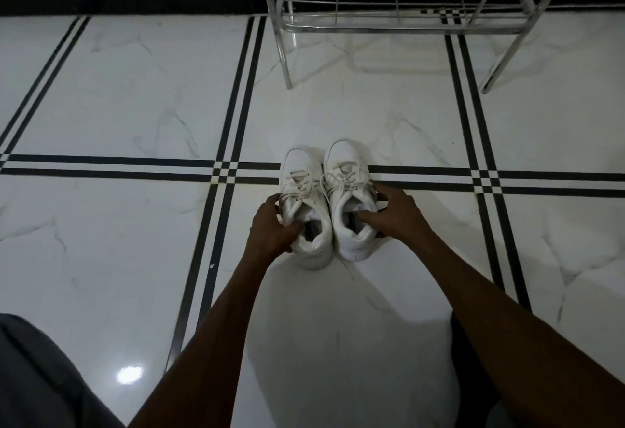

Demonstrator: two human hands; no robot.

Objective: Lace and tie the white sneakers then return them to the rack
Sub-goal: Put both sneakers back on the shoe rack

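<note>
Two white sneakers stand side by side on the floor, toes pointing away from me, both laced with tied bows. My left hand (270, 228) grips the left sneaker (302, 190) at its collar, thumb inside the opening. The right sneaker (346, 173) is held the same way by my right hand (394, 212), thumb inside and fingers around its outer side. Both soles look to rest on the tile. The metal shoe rack (392, 18) stands beyond them, its lower wire shelf bare.
White marble floor tiles (135, 96) with black double stripes spread all around. A black skirting band runs along the far wall. My grey-clad knee (37, 377) shows at the lower left. The rack's chrome legs (287, 65) stand between the sneakers and the wall.
</note>
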